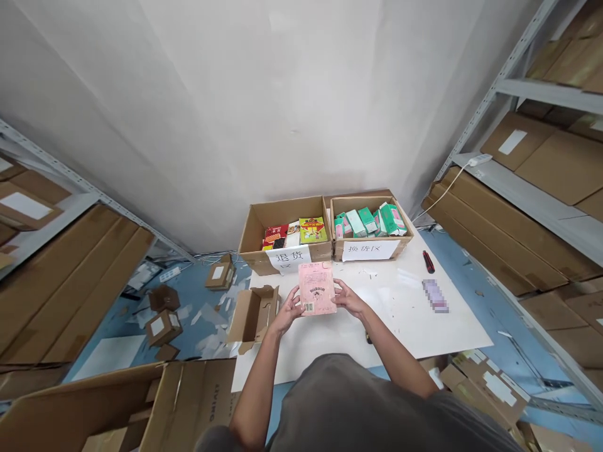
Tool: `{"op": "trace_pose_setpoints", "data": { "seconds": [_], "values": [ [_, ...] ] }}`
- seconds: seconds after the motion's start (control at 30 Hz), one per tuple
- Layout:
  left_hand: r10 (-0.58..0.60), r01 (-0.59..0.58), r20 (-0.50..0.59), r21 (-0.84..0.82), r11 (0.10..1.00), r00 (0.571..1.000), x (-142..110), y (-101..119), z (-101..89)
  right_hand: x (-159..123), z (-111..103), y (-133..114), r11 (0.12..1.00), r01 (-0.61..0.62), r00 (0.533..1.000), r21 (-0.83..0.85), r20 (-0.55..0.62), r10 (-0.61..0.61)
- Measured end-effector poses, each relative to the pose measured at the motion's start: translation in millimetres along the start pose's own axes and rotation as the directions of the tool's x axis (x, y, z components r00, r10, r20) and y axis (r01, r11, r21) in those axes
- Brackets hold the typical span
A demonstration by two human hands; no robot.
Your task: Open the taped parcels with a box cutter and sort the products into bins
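Observation:
A pink book [316,289] with a barcode at its lower left corner is held up over the white table [391,320]. My left hand [288,312] grips its left edge, and my right hand [348,299] grips the right edge. Just left of my left hand lies an opened small cardboard box [257,314] with its flaps out. Behind the book stands a labelled carton [287,251] holding several books, among them a red one [276,233] and a yellow-green one [313,230]. Beside it a second labelled carton [370,249] holds several green, white and pink small boxes [367,220].
A red and black cutter [428,262] and a blurred purple item [436,296] lie on the table's right side. A large open carton [188,402] stands at the lower left. Shelves with cartons [518,232] flank both sides; small boxes [163,326] and scraps litter the blue floor.

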State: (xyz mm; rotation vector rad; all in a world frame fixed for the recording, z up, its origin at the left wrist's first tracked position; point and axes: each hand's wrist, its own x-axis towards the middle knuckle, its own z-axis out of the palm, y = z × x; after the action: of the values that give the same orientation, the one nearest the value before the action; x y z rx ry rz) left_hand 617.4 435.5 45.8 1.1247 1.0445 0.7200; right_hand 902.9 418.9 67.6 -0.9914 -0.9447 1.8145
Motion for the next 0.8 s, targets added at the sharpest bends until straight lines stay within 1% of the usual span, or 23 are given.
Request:
{"op": "trace_pose_setpoints", "data": {
  "seconds": [0.1,0.13,0.17,0.23,0.27,0.3,0.4,0.43,0.5,0.53,0.6,0.63,0.7,0.73,0.77,0.8],
  "values": [
    [0.022,-0.022,0.030,-0.017,1.000,0.999,-4.4,11.2,-5.9,-2.0,7.1,-7.9,1.000,0.006,1.000,0.008,-0.004,-0.006],
    [0.032,-0.032,0.004,0.010,0.999,0.999,-5.5,15.0,-7.4,-3.0,8.0,-10.1,1.000,0.016,1.000,-0.002,-0.015,-0.016],
    [0.050,-0.047,-0.049,0.056,0.997,0.998,-6.5,18.9,-7.9,-4.1,8.7,-12.3,0.999,0.030,0.999,-0.021,-0.033,-0.030],
    [0.119,-0.093,-0.165,0.159,0.983,0.979,-8.2,27.0,-3.8,-6.2,10.5,-16.3,0.993,0.072,0.994,-0.093,-0.076,-0.079],
    [0.156,-0.119,-0.188,0.194,0.974,0.970,-8.7,30.7,1.8,-6.9,12.5,-17.6,0.985,0.100,0.989,-0.139,-0.094,-0.114],
    [0.183,-0.145,-0.177,0.206,0.968,0.967,-8.7,33.8,10.1,-7.3,15.9,-17.9,0.973,0.134,0.983,-0.187,-0.103,-0.155],
    [0.219,-0.214,-0.028,0.127,0.969,0.975,-5.1,38.8,45.3,-6.1,34.6,-10.9,0.920,0.253,0.958,-0.298,-0.053,-0.281],
    [0.242,-0.240,-0.005,0.088,0.967,0.970,-3.0,39.1,57.1,-5.3,42.5,-6.5,0.900,0.294,0.947,-0.322,-0.026,-0.319],
    [0.267,-0.267,-0.022,0.028,0.963,0.963,0.8,39.4,73.3,-4.1,56.4,2.7,0.860,0.353,0.928,-0.368,0.023,-0.371],
    [0.265,-0.265,-0.043,-0.001,0.964,0.963,1.8,40.0,76.2,-4.1,60.7,5.9,0.844,0.369,0.922,-0.389,0.042,-0.384],
    [0.241,-0.246,-0.061,-0.086,0.966,0.969,0.9,43.3,71.2,-5.6,61.7,7.3,0.820,0.380,0.914,-0.428,0.038,-0.404],
    [0.229,-0.233,-0.046,-0.145,0.962,0.972,-1.2,46.2,64.3,-7.1,58.4,4.9,0.812,0.374,0.909,-0.449,0.002,-0.417],
    [0.212,-0.196,0.032,-0.266,0.944,0.977,-7.7,53.5,46.5,-11.3,47.1,-4.9,0.816,0.316,0.892,-0.483,-0.142,-0.430],
    [0.202,-0.165,0.088,-0.313,0.935,0.975,-11.5,57.4,37.4,-13.7,40.7,-11.4,0.839,0.266,0.888,-0.474,-0.218,-0.405],
    [0.189,-0.128,0.146,-0.348,0.929,0.971,-15.1,61.0,29.3,-16.2,35.0,-18.1,0.876,0.209,0.900,-0.434,-0.266,-0.346],
    [0.175,-0.091,0.199,-0.371,0.924,0.964,-18.2,64.0,22.7,-18.5,30.6,-24.6,0.918,0.150,0.927,-0.367,-0.271,-0.260]
  ]
}}
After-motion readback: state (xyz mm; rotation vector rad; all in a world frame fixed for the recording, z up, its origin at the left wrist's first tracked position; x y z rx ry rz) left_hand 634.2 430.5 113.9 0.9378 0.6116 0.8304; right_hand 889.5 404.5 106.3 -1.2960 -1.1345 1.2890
